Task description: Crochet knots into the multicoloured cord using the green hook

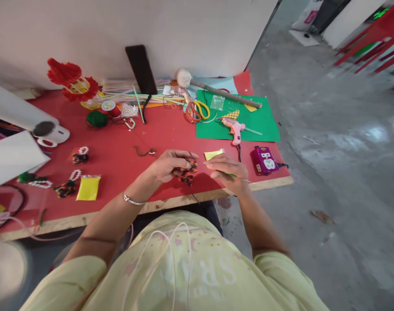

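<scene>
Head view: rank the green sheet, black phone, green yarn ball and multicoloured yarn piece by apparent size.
1. Green sheet
2. Black phone
3. Green yarn ball and multicoloured yarn piece: unsure, as the left hand partly covers the piece.

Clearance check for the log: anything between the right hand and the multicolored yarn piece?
Nothing visible stands between the right hand and the yarn piece. The left hand covers part of the piece; a yellow packet lies just beyond the right fingers, on the far side.

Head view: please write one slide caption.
Left hand holding multicoloured yarn piece, right hand holding green-handled tool, at red tabletop.
</scene>
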The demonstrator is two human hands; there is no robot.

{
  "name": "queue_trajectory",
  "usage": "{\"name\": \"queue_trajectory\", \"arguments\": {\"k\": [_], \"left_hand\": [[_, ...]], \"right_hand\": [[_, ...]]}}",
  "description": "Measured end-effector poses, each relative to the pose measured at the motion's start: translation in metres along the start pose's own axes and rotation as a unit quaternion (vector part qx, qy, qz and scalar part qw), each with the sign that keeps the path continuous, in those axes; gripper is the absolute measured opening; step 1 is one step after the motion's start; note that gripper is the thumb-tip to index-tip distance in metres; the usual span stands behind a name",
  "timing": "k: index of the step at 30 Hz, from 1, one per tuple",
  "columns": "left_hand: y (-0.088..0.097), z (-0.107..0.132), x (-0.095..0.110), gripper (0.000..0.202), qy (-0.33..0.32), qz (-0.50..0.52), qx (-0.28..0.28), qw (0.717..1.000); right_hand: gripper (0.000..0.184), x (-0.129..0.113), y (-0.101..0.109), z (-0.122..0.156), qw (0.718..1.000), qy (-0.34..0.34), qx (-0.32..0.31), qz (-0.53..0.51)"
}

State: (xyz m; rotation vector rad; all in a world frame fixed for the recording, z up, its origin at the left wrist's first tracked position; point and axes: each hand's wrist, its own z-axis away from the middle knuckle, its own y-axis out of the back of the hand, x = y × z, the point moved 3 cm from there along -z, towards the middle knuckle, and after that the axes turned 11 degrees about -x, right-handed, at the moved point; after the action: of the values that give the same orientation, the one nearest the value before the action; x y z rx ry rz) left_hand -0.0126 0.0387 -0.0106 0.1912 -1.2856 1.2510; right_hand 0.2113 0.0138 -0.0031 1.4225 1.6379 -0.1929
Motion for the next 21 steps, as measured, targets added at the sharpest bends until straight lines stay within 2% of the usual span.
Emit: {"name": "queue_trajectory", "arguments": {"k": [7, 11, 14, 16, 17, 19, 21], "left_hand": [[0.003, 0.001, 0.004, 0.036, 0.004, -0.024, -0.011, 1.000], [0.003, 0.002, 0.006, 0.038, 0.007, -0.026, -0.019, 0.999], [-0.002, 0.001, 0.004, 0.038, -0.002, -0.042, -0.018, 0.999], [-0.007, -0.002, 0.000, 0.041, -0.030, -0.059, 0.004, 0.998], [-0.010, -0.003, -0.003, 0.043, -0.054, -0.070, 0.021, 0.996], [-0.015, -0.005, -0.007, 0.047, -0.144, -0.106, 0.100, 0.979], [-0.021, -0.006, -0.013, 0.047, -0.202, -0.162, 0.155, 0.953]], "right_hand": [[0.045, -0.011, 0.004, -0.005, 0.999, 0.015, -0.032, 0.010], [0.034, -0.008, 0.006, -0.005, 0.998, -0.011, -0.018, -0.056], [0.017, 0.001, -0.003, 0.001, 0.988, -0.070, 0.029, -0.136], [0.014, 0.007, -0.015, 0.007, 0.976, -0.122, 0.076, -0.164], [0.014, 0.010, -0.022, 0.010, 0.970, -0.145, 0.109, -0.160], [0.014, 0.012, -0.036, 0.014, 0.962, -0.165, 0.180, -0.119], [0.015, 0.010, -0.050, 0.015, 0.961, -0.150, 0.227, -0.051]]}}
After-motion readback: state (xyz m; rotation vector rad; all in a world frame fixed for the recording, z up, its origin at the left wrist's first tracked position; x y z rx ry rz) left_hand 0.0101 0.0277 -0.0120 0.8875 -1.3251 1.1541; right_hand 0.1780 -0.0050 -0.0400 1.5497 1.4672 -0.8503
